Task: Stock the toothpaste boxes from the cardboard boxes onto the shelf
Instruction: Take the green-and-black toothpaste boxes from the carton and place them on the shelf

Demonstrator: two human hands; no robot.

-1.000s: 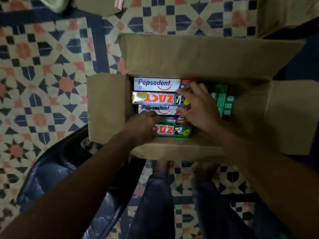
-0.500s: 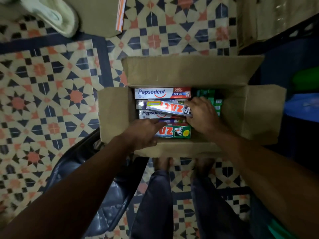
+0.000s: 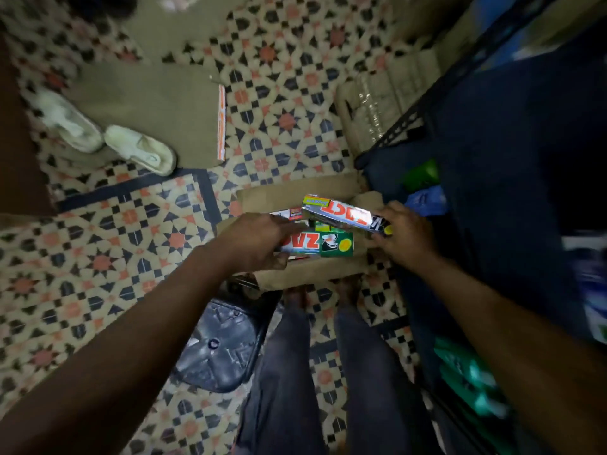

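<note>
Retrieval step, judged under way: the left hand (image 3: 259,241) grips the left end of a green-ended toothpaste box (image 3: 328,245). The right hand (image 3: 407,238) grips the right end of a silver toothpaste box (image 3: 341,213). Both boxes are held over the open cardboard box (image 3: 308,274) on the floor. The next move likely calls for swinging both rightward onto the shelf (image 3: 405,126), clearing its upright.
</note>
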